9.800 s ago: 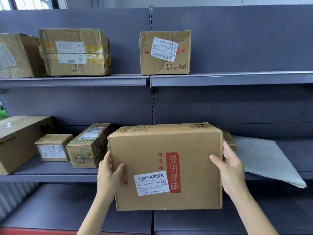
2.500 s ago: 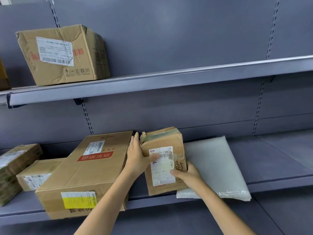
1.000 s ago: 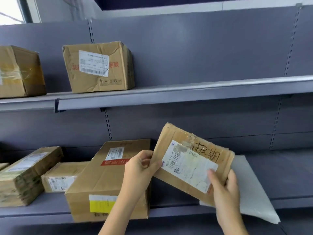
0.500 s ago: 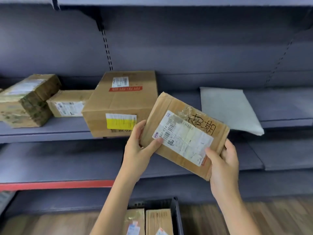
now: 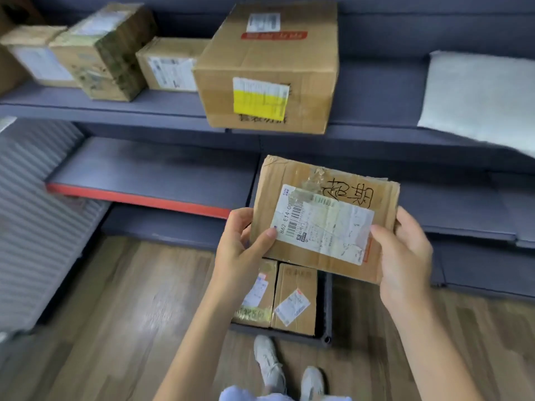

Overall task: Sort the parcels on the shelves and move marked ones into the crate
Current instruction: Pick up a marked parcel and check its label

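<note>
Both hands, left hand [image 5: 240, 250] and right hand [image 5: 405, 253], still grip the marked parcel [image 5: 324, 218], now off the shelf, above the crate [image 5: 327, 314] at 6 o'clock. Next: lower it in.

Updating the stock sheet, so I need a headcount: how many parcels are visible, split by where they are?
On the shelf, cardboard boxes: 4, plus 1 white padded mailer
In the crate, boxes: 2
Held in the left hand and right hand, box: 1
Total: 8
</note>
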A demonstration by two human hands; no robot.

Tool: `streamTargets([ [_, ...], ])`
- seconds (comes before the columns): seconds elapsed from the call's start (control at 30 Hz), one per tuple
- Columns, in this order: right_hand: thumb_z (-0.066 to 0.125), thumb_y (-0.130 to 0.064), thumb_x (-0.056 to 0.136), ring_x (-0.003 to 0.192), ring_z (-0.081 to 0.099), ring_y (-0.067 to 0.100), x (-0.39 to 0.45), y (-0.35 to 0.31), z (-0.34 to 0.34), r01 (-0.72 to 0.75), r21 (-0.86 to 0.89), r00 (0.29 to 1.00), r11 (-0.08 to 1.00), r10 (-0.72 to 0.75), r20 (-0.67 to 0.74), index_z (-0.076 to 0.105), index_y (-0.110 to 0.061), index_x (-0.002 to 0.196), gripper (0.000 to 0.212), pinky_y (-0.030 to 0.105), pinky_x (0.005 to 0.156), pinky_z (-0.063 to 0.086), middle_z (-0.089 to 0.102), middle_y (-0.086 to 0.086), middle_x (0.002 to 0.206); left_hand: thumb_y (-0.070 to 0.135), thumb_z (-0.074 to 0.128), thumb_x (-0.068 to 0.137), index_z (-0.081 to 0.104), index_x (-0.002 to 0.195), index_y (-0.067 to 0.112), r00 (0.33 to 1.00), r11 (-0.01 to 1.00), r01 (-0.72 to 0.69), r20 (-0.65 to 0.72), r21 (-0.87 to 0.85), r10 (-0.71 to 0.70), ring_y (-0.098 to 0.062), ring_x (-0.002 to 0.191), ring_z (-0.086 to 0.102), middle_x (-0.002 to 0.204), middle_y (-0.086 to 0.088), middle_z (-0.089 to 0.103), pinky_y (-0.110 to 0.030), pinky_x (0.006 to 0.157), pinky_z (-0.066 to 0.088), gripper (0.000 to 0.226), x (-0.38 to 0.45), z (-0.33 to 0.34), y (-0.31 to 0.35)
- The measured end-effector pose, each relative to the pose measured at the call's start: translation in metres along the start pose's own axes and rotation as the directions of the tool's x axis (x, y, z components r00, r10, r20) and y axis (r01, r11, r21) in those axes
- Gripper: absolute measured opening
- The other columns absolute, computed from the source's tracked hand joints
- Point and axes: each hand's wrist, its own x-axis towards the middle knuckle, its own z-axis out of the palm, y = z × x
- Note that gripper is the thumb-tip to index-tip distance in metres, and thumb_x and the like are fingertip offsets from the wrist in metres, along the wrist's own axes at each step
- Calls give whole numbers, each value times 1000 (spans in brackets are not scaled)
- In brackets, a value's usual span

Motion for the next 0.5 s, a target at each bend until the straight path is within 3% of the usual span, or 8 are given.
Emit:
streamTargets([
  [0.1,50,-1,88,89,67,3,-2,21,0,-75,25,997,997,74,38,67,-41,86,44,22,70,56,72,-17,91,10,62,86,53,95,26,997,998,57,-56,25,-56,-4,90,66,97,18,68,-19,65,53,20,-21,-9,-21],
  [0.23,48,0,90,92,67,6,-9,57,4,-265,-9,956,964,264,127,64,-25,101,31,28,79,53,70,-7,101,9,61,87,51,95,29,973,969,206,-135,135,-188,-3,89,66,98,14,66,-27,71,56,23,-35,-21,-53],
  [0.37,48,-3,91,81,68,1,-19,85,11,-417,-33,895,908,417,159,64,-26,89,28,19,68,51,72,-12,87,8,59,88,49,99,27,933,934,339,-171,114,-317,-8,85,64,105,5,62,-20,63,52,24,-35,-36,-77],
  [0.43,50,-2,90,80,68,10,-21,95,15,-473,-32,875,880,474,102,63,-21,84,24,24,68,52,72,-8,81,9,60,87,49,98,30,924,933,356,-171,50,-343,-7,83,65,99,9,62,-27,66,55,26,-28,-45,-82],
  [0.5,53,-4,89,82,68,19,-22,103,21,-537,-31,841,843,538,51,60,-9,84,10,29,69,54,70,7,86,9,61,86,51,96,30,919,931,364,-167,20,-356,-16,86,63,98,5,61,-40,73,55,26,-17,-56,-87],
])
